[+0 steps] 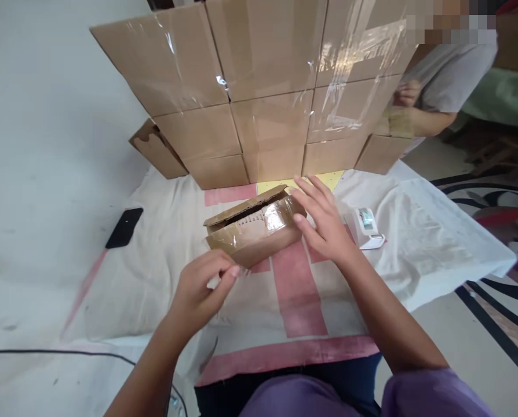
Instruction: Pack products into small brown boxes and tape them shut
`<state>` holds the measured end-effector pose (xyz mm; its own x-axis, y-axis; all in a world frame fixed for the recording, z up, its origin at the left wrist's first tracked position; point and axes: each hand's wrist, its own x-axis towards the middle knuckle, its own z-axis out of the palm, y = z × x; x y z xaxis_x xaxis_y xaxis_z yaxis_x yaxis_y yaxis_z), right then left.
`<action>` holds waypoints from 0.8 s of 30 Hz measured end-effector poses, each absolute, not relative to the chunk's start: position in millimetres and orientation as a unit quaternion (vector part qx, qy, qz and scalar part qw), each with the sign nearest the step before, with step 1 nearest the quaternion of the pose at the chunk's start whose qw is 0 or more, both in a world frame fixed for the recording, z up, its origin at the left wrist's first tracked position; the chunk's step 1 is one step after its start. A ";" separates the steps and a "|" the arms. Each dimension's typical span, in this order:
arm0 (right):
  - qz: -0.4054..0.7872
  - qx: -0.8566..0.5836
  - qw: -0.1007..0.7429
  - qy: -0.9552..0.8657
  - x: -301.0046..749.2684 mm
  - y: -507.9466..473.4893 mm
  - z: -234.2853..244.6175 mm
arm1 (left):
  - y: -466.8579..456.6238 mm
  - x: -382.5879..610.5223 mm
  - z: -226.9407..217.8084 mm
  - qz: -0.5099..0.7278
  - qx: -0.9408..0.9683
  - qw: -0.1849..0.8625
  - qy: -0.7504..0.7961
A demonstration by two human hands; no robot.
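A small cardboard box [259, 246] lies at a slant on the cloth before me, its lid flap [241, 209] partly raised above a dark gap. Shiny clear tape [275, 216] covers part of its near upper edge. My right hand [322, 217] rests against the box's right end with its fingers stretched and spread. At the near left corner, my left hand [207, 284] is closed in a pinch. A small, clear strip that looks like tape [244, 272] sticks out from its fingertips; whether it joins the box I cannot tell.
Stacked cardboard boxes [272, 121] form a wall behind. A white tape dispenser [367, 229] stands at right, and a black phone [124, 227] lies at left. Another person [454, 75] is at the far right. A black cable [68, 352] runs at lower left.
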<state>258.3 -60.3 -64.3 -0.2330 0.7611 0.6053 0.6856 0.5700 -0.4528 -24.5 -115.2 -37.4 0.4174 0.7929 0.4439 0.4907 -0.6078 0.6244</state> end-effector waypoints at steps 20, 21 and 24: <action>0.115 -0.446 0.279 -0.843 237.3 -10.5 -70.7 | -7.7 -70.0 -12.4 0.163 0.712 0.451 0.512; 0.116 -0.444 0.281 -0.843 237.4 -10.4 -71.0 | -5.8 -70.0 -12.1 0.160 0.714 0.449 0.512; 0.120 -0.440 0.286 -0.843 238.1 -10.0 -71.5 | -1.8 -69.8 -11.9 0.156 0.715 0.445 0.516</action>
